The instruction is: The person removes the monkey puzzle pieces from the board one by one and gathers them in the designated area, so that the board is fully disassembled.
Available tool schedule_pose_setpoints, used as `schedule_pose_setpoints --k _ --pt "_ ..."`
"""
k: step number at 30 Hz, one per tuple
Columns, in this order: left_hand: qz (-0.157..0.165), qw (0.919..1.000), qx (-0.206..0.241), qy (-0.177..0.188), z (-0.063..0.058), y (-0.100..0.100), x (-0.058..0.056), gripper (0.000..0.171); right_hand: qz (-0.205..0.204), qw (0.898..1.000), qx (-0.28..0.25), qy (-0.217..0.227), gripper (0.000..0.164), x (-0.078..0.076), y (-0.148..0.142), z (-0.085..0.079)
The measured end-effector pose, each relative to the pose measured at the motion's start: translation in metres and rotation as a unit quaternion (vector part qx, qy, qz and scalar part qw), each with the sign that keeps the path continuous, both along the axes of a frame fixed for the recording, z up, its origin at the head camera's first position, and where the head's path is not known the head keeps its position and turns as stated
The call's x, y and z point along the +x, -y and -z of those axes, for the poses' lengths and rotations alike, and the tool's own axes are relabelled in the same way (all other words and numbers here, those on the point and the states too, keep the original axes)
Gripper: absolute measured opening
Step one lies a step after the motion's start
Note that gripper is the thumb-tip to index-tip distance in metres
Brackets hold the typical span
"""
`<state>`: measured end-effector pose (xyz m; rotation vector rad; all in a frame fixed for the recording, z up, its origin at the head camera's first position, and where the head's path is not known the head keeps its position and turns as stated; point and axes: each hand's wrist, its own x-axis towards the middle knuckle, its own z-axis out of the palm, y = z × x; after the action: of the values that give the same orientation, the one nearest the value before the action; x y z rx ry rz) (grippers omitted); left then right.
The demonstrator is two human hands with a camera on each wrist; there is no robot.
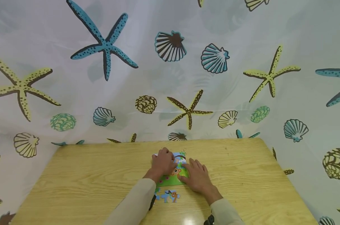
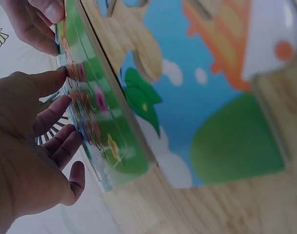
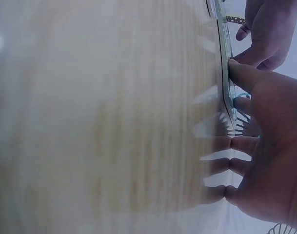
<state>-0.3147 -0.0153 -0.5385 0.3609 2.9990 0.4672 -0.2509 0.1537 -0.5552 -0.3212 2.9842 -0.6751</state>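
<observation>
A jigsaw puzzle (image 1: 170, 181) with a green and blue animal picture lies flat on the wooden table between both hands. My left hand (image 1: 162, 164) reaches over its left part, and in the left wrist view the thumb and fingertips touch its surface. At the puzzle's right side is my right hand (image 1: 198, 178). Its thumb (image 3: 243, 70) and forefinger rest at the board's edge, while the other fingertips are down on the tabletop, spread apart. Part of the picture is hidden under the left hand.
Loose jigsaw pieces (image 1: 170, 197) lie just in front of the puzzle, close to the left sleeve; a joined blue piece (image 2: 182, 112) shows large in the left wrist view. Behind the wooden table (image 1: 102, 175) hangs a cloth (image 1: 147, 78) printed with starfish and shells.
</observation>
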Motion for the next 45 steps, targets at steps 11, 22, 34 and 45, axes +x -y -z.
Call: schedule_pose_setpoints --k 11,22,34,45 --pt "-0.005 0.9998 0.019 -0.001 0.002 -0.004 -0.001 0.038 -0.009 1.0 0.005 -0.015 0.055 -0.002 -0.004 0.004" --pt "-0.031 0.9973 0.065 -0.009 0.01 -0.002 -0.002 0.025 -0.014 1.0 -0.004 -0.016 0.049 -0.001 -0.006 0.002" --pt "-0.04 0.9966 0.058 0.043 0.002 -0.007 -0.003 0.03 -0.013 1.0 -0.004 -0.023 0.049 -0.003 -0.007 0.005" --pt "-0.041 0.9855 0.163 0.018 0.005 -0.004 -0.005 0.017 -0.016 1.0 -0.003 -0.025 0.049 0.0 -0.007 0.0"
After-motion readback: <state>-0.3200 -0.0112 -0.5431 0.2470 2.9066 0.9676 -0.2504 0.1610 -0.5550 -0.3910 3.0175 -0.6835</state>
